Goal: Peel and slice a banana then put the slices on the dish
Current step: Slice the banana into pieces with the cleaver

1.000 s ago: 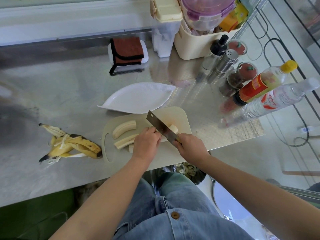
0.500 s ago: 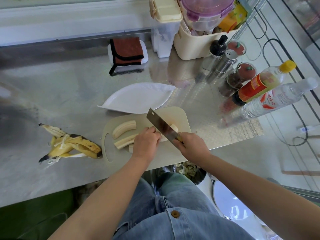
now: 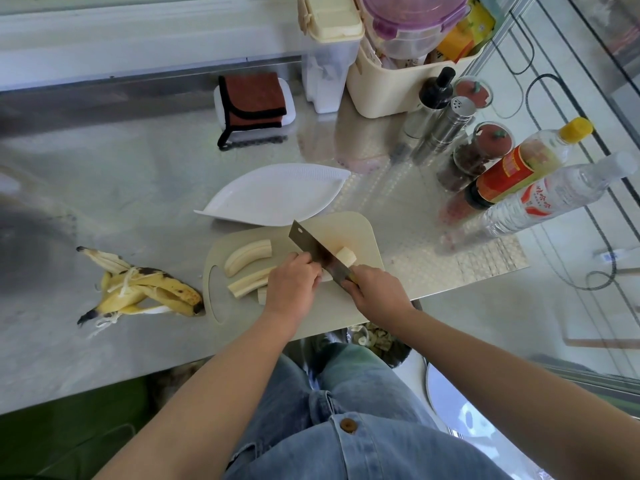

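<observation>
Centre of frame, on the beige cutting board [image 3: 363,230]. The left hand [image 3: 292,282] has its fingers curled down, pinning a peeled banana piece [image 3: 326,276]. Most of that piece is hidden under the hand; only a pale end shows at the blade. The right hand [image 3: 375,292] is wrapped tightly round the handle of a cleaver [image 3: 315,249].

Key relation: the blade runs diagonally from upper left to lower right, directly right of the left fingertips and almost touching the knuckles. The banana piece's long axis looks roughly left-right across the board, so the blade crosses it. A cut chunk [image 3: 347,256] sits on the right side of the blade, touching it.

Two long banana strips [image 3: 247,255] lie left of the left hand, uncut, nearer that hand than the right. The leaf-shaped white dish [image 3: 277,195] is just above the board's top edge and holds no slices. The banana peel [image 3: 149,289] is at left on the steel counter, off the board.

Judgement: mid-slicing. The next cut needs the left fingers to back off leftwards from the blade. The risk is the knuckles being so close to the edge.
</observation>
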`<state>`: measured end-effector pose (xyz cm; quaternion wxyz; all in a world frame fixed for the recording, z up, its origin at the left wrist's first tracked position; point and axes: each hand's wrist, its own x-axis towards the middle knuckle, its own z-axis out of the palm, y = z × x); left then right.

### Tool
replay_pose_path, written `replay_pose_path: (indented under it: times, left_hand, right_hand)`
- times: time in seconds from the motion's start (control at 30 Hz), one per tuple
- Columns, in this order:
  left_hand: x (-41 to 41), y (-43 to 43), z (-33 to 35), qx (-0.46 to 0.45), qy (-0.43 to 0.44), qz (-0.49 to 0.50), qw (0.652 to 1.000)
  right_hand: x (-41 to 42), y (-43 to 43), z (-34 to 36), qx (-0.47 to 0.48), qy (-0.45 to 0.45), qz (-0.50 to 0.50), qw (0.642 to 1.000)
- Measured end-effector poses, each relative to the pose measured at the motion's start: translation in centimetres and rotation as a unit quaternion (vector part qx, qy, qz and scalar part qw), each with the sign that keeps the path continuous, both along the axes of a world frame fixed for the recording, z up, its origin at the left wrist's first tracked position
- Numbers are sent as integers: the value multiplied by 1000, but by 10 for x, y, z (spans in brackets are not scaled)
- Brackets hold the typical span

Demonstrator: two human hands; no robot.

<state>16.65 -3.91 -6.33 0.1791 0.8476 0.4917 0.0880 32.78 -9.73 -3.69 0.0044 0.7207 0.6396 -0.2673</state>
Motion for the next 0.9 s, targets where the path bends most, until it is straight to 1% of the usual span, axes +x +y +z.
replay_pose_path:
  times: [0.17, 0.3, 0.5, 0.67, 0.83, 0.9]
  left_hand:
    - [-3, -1, 1, 15, -10, -10, 1000]
    - [-7, -2, 4, 33, 0, -12, 999]
    - [-4, -2, 5, 45, 10, -8, 999]
    - [-4, -1, 3, 40, 2, -1, 999]
    - [-4, -2, 0, 25, -5, 6, 1000]
    - [-4, -2, 0, 22, -5, 6, 1000]
  right_hand:
    - [-2, -1, 1, 18, 16, -19, 1000]
    - [0, -2, 10, 35, 38, -22, 998]
    - [3, 1, 15, 7, 13, 5, 1000]
    - [1, 4, 15, 5, -4, 15, 1000]
    - [-2, 0, 8, -13, -11, 12, 1000]
    - [-4, 1, 4, -14, -3, -3, 1000]
